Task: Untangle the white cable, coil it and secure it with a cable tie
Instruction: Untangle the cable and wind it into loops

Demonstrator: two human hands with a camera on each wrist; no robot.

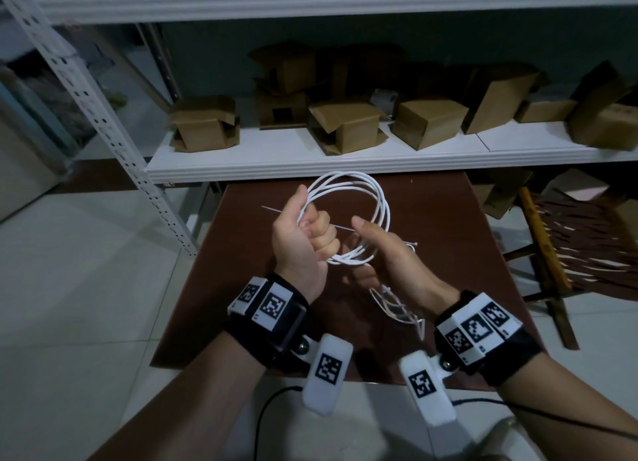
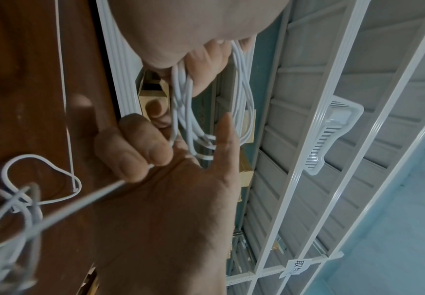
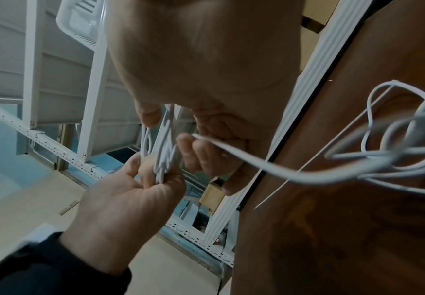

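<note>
Several cardboard boxes [image 1: 348, 126] are seen on the white shelf [image 1: 310, 165] behind the tabletop [image 1: 448, 253]; most lie tipped with their flaps open, and their contents cannot be made out.

The white cable [image 1: 359, 198] is held above the tabletop as a coil of several loops. The near side of the coil is clamped in the left hand [image 1: 303, 239], whose fingers are curled into a fist around the bundled strands, with the thumb raised along the coil. The palm is turned toward the person, and the wrist is held upright.

The right hand [image 1: 383, 250] is positioned just beside the left, with its thumb extended toward the left fist. In the left wrist view, a single strand of the cable is pinched under the curled fingers [image 2: 140, 151] of the right hand. From that hand the uncoiled remainder of the cable [image 1: 397, 305] hangs down in a loose tangle onto the tabletop.

One thin white cable tie [image 1: 272, 209] lies flat on the tabletop behind the hands, and it is touched by neither hand. Both wrists carry black straps with marker blocks [image 1: 272, 305].
</note>
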